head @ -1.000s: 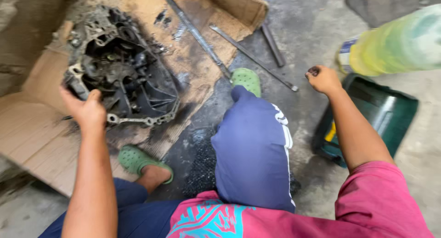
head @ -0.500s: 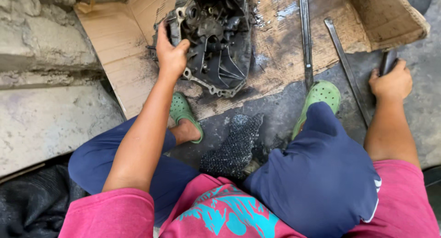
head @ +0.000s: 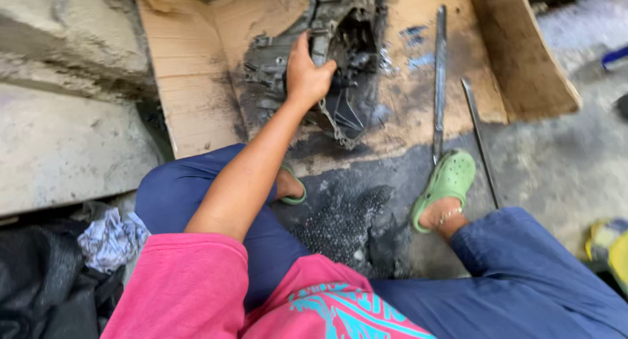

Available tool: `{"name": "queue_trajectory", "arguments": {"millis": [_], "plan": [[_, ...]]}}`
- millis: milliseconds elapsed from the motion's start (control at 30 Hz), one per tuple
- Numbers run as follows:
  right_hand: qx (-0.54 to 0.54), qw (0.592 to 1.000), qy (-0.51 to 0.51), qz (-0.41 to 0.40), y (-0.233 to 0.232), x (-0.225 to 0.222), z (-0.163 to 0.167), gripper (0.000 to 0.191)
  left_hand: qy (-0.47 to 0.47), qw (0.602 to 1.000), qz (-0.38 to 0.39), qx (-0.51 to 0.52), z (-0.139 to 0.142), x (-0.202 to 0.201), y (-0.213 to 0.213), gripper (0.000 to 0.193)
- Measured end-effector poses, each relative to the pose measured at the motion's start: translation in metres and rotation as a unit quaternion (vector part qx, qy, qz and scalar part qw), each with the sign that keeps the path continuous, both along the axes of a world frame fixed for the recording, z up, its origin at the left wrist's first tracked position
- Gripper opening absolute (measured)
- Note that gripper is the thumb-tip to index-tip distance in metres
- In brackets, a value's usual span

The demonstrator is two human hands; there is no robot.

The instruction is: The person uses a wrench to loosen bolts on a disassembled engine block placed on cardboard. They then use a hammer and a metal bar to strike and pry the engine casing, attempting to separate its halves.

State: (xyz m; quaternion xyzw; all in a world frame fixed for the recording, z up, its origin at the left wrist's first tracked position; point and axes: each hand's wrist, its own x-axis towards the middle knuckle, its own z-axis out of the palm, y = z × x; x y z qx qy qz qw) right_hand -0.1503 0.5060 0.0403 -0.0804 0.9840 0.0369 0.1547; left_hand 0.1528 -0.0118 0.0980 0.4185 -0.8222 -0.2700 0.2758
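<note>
A: While our left hand (head: 306,74) closes over the rim of the greasy metal housing (head: 327,58), it stands tilted on the oil-stained cardboard (head: 190,64), just ahead of our green clogs (head: 448,182); we judge that greasy edge could slip from our fingers; the casting might then tip toward our feet.

B: We agree; the two long steel bars (head: 439,77) lie just beside it. Our right hand is out of view, so we cannot tell its grip; the housing's top is cut off.
</note>
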Motion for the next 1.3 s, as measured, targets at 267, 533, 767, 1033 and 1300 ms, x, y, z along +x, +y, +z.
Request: {"name": "queue_trajectory", "arguments": {"millis": [267, 533, 767, 1033, 1300], "plan": [[-0.168, 0.984, 0.025, -0.058, -0.007, 0.028, 0.028, 0.049, -0.006, 0.996, 0.016, 0.084, 0.021, -0.003, 0.01, 0.08], [-0.716, 0.669, 0.093, -0.175, -0.137, 0.084, 0.053, 0.05, -0.013, 0.999, 0.013, 0.04, 0.034, -0.004, 0.017, 0.084], [-0.615, 0.696, -0.333, -0.163, -0.274, 0.242, 0.001, 0.028, 0.004, 0.999, -0.003, 0.032, 0.044, -0.009, 0.02, 0.083], [-0.671, 0.691, -0.138, -0.231, -0.149, 0.137, -0.012, 0.035, 0.012, 1.0, -0.008, 0.005, 0.019, -0.004, 0.015, 0.081], [-0.685, 0.661, -0.204, -0.228, -0.247, 0.248, -0.003, 0.036, -0.004, 0.999, 0.001, 0.04, 0.02, -0.004, 0.013, 0.081]]}}
